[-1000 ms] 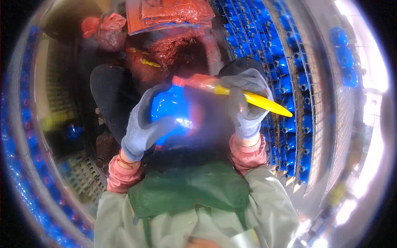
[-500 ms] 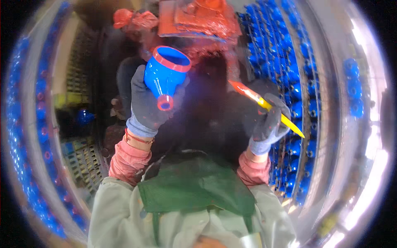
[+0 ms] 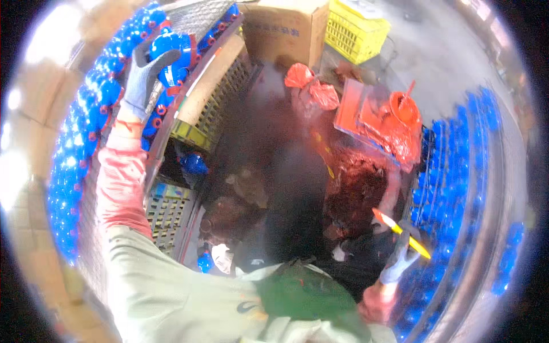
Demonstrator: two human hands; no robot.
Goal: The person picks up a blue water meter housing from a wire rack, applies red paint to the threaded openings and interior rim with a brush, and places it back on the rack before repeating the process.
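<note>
My left hand [image 3: 140,77], in a grey-blue glove, reaches out to the upper left. It is closed on a glossy blue bell-shaped piece with a red rim [image 3: 178,50], among other blue pieces on a long shelf [image 3: 194,14]. Its fingertips are partly hidden. At the lower right my gloved right hand [image 3: 404,243] is closed round a paintbrush [image 3: 420,248] with a yellow handle and red-coated tip pointing up and left.
A paint-covered red block [image 3: 374,123] carries a red pot [image 3: 405,108]. Blue pieces fill racks [image 3: 446,171] on the right. Crates [image 3: 168,208] stand below the left shelf. Behind are a cardboard box [image 3: 283,31] and a yellow crate [image 3: 354,34].
My left hand has carried the blue piece from in front of me up and left to the shelf. The view has turned left. My right hand still holds the brush.
</note>
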